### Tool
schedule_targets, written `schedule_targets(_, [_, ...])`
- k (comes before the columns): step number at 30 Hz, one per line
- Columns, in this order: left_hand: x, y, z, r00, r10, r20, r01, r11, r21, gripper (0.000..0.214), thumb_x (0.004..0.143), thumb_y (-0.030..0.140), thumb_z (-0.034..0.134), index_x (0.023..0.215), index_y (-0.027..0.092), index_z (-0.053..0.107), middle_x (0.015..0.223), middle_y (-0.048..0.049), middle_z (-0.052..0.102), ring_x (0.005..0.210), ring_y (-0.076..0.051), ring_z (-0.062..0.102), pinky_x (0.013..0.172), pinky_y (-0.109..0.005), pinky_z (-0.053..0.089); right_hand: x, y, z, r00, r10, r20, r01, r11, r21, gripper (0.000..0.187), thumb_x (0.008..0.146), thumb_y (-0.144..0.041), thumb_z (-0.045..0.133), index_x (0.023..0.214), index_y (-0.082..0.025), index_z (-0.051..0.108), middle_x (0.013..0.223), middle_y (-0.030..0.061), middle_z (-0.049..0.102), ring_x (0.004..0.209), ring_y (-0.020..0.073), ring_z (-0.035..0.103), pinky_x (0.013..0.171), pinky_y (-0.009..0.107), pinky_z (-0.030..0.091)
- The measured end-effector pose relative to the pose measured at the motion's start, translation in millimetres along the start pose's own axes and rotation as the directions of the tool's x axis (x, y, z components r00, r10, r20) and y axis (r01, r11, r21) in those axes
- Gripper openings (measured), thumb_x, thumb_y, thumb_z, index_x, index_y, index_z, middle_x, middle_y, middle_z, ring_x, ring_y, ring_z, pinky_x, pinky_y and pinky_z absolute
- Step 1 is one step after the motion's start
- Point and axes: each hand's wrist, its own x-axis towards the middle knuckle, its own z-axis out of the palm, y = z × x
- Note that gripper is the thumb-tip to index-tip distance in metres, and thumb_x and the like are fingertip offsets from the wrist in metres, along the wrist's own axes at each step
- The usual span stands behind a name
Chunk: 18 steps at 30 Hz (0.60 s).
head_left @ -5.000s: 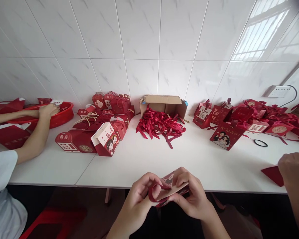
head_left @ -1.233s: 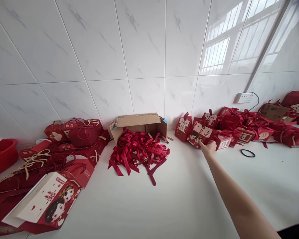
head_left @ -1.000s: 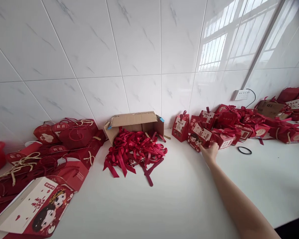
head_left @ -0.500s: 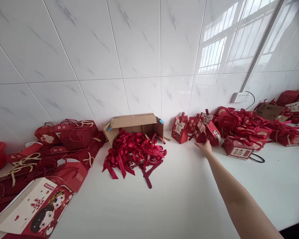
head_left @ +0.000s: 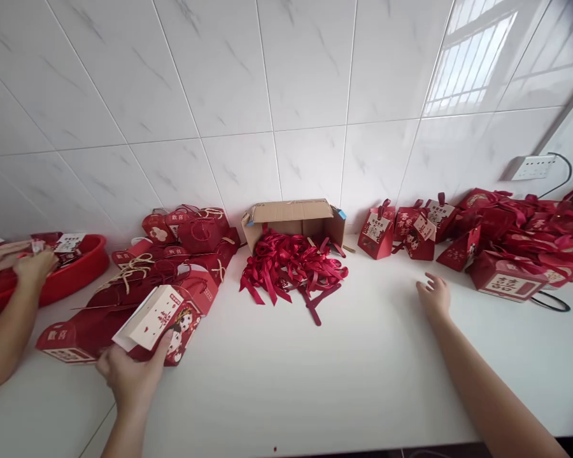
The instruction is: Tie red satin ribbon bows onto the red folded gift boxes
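My left hand (head_left: 131, 375) grips the near edge of a flat red and white gift box blank with a cartoon couple (head_left: 160, 321), which lies on a pile of flat red boxes (head_left: 124, 299). My right hand (head_left: 433, 296) hovers open over the white table (head_left: 315, 369), fingers spread, holding nothing. It is a short way in front of a small folded red box with a cartoon face (head_left: 417, 240) that stands among other folded boxes at the wall.
A cardboard carton (head_left: 293, 216) on its side spills red ribbons (head_left: 291, 267) at the middle back. More finished red boxes (head_left: 506, 242) crowd the right. Another person's hands (head_left: 28, 264) work at a red basin (head_left: 71, 270) on the left. A black ring (head_left: 549, 301) lies far right.
My right hand has let go of the small box at the wall and drawn back, open. My left hand has come into view and gripped the box blank. The view swung left.
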Motion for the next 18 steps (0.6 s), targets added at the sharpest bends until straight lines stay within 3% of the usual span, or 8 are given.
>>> schedule_targets(3, [2,-17,3.6,0.993,-0.107,-0.044,0.107,0.994,-0.014,0.045,0.055,0.041,0.079,0.078,0.018,0.048,0.093,-0.0041,0.059,0.115,-0.040,0.050,0.102,-0.055,0.036,-23,-8,-7,0.999,-0.010,0.048,0.012,1.000,-0.028,0.043,0.066,-0.030,0.052,0.105,-0.017,0.060,0.126,0.0132,0.045,0.100,0.0262,0.057,0.088,0.041,0.045])
schedule_targets(6, [-16,-20,-1.4,0.972,-0.190,0.137,0.218,0.949,-0.229,0.053,0.061,0.044,0.075,0.102,0.017,0.054,0.101,-0.0068,0.064,0.102,-0.034,0.060,0.094,-0.053,0.045,-52,-22,-5,0.994,-0.061,0.093,0.066,0.997,-0.048,0.038,0.066,-0.031,0.049,0.098,-0.015,0.061,0.122,0.0162,0.046,0.108,0.0320,0.051,0.091,0.048,0.041])
schedule_targets(8, [-37,-16,-1.4,0.951,-0.144,0.274,0.242,0.898,-0.369,0.059,0.061,0.044,0.075,0.110,0.018,0.055,0.108,-0.0095,0.065,0.102,-0.033,0.061,0.093,-0.049,0.047,-77,-35,3,0.977,-0.144,0.159,0.151,0.988,-0.033,0.033,0.068,-0.032,0.049,0.094,-0.016,0.062,0.120,0.0164,0.048,0.116,0.0337,0.046,0.092,0.048,0.041])
schedule_targets(10, [-62,-7,2.5,0.906,-0.051,0.420,0.258,0.854,-0.452,0.060,0.061,0.043,0.076,0.112,0.019,0.055,0.111,-0.0102,0.065,0.104,-0.031,0.062,0.091,-0.044,0.050,-107,-52,17,0.926,-0.259,0.277,0.264,0.964,0.017,0.028,0.071,-0.033,0.049,0.090,-0.018,0.064,0.120,0.0149,0.051,0.110,0.0310,0.051,0.085,0.044,0.046])
schedule_targets(13, [-101,11,11.0,0.840,0.053,0.539,0.282,0.806,-0.520,0.056,0.063,0.040,0.075,0.111,0.019,0.056,0.108,-0.0092,0.067,0.102,-0.028,0.063,0.089,-0.039,0.052,-150,-83,47,0.777,-0.428,0.462,0.417,0.899,0.132,0.019,0.075,-0.030,0.050,0.083,-0.023,0.066,0.105,0.0068,0.061,0.100,0.0241,0.058,0.083,0.036,0.049])
schedule_targets(15, [-124,26,14.7,0.800,0.092,0.593,0.326,0.763,-0.558,0.051,0.067,0.040,0.073,0.110,0.019,0.055,0.107,-0.0093,0.068,0.101,-0.027,0.063,0.088,-0.037,0.052,-173,-106,70,0.697,-0.493,0.522,0.470,0.863,0.187,0.020,0.077,-0.025,0.049,0.084,-0.024,0.067,0.098,0.0045,0.064,0.094,0.0216,0.060,0.086,0.036,0.048])
schedule_targets(18, [-150,46,14.5,0.743,0.146,0.653,0.399,0.687,-0.607,0.048,0.071,0.041,0.070,0.111,0.018,0.054,0.106,-0.0094,0.068,0.101,-0.026,0.064,0.089,-0.035,0.052,-192,-136,109,0.642,-0.511,0.571,0.491,0.847,0.205,0.019,0.077,-0.019,0.051,0.086,-0.022,0.068,0.095,0.0052,0.066,0.086,0.0204,0.061,0.078,0.034,0.050])
